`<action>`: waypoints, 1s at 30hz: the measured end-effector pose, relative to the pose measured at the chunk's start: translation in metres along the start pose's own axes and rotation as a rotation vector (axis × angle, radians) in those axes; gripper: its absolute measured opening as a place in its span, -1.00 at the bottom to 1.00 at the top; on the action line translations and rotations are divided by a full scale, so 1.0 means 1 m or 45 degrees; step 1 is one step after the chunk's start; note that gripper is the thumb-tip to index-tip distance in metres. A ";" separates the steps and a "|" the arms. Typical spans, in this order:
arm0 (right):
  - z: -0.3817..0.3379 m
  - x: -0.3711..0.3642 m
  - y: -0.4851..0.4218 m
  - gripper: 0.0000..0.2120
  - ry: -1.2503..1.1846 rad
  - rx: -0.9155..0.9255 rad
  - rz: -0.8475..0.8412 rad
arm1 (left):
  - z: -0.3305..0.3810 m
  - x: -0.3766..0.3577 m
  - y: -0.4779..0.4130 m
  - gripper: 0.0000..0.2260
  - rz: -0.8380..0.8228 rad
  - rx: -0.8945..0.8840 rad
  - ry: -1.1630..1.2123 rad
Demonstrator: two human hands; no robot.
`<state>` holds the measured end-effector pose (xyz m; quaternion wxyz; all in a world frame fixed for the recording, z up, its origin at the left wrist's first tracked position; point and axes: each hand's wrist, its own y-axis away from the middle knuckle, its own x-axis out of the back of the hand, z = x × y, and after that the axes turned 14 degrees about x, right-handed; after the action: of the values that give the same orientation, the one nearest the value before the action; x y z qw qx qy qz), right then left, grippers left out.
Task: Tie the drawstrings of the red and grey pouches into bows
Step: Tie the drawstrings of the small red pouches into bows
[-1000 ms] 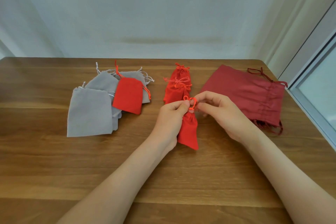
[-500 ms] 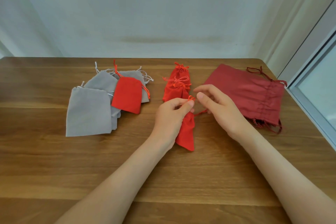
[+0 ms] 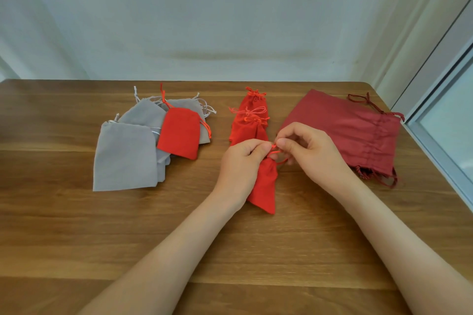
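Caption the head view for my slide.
Left hand and right hand pinch the drawstring of a red pouch on the wooden table, tied red pouches behind it, grey pouches at left.

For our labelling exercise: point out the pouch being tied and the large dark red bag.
red pouch being tied (image 3: 266, 186): head view, lower body.
large dark red bag (image 3: 345, 128): head view, middle of cloth.

Grey pouches (image 3: 125, 156) lie left on the wooden tabletop (image 3: 64, 238), red pouches (image 3: 249, 128) in the middle, a big bag (image 3: 340, 130) by the right edge.
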<state>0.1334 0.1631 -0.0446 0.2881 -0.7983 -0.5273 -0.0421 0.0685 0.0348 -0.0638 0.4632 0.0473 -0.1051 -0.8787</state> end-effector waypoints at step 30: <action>-0.006 -0.002 0.003 -0.85 0.235 0.073 0.029 | 0.003 0.004 0.001 -0.95 0.394 -0.459 -0.719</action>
<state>0.1364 0.1575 -0.0416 0.3588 -0.7884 -0.4902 -0.0970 0.0665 0.0310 -0.0609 0.5444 -0.2960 -0.0781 -0.7810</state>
